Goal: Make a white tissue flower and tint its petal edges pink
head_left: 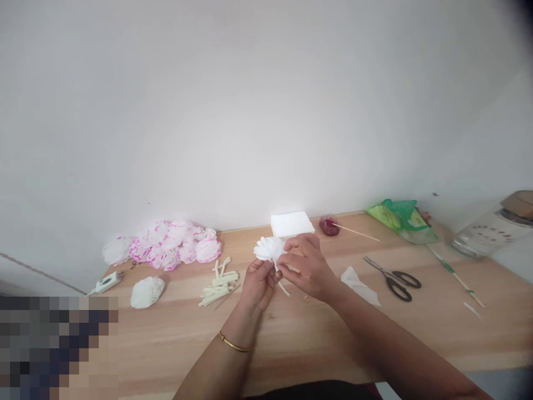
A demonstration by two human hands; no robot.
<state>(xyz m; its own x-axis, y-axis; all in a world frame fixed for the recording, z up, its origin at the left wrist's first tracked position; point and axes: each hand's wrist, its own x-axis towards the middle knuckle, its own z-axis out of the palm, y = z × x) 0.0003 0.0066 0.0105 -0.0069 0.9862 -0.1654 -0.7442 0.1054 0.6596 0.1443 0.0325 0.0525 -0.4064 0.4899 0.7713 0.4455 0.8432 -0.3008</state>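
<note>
A white tissue-paper flower (pixel 266 248) with ruffled petals is held up over the middle of the wooden table. My left hand (pixel 259 283) pinches its base from below, and a pale stem end (pixel 285 288) pokes out under the fingers. From the right, my right hand (pixel 306 265) has its fingers closed on the flower's side; the fingertips partly cover the paper there. Behind the flower lies a stack of white tissue paper (pixel 292 224). Several pale green strips (pixel 219 287) lie in a pile left of my left hand.
Pink-and-white paper balls (pixel 166 244) are heaped at the back left, with a white ball (pixel 147 292) nearer. Right of my hands are a torn tissue piece (pixel 358 285), scissors (pixel 393 278), a dark red dye bowl (pixel 328 225) with a stick, a green bag (pixel 402 219) and a glass jar (pixel 487 233).
</note>
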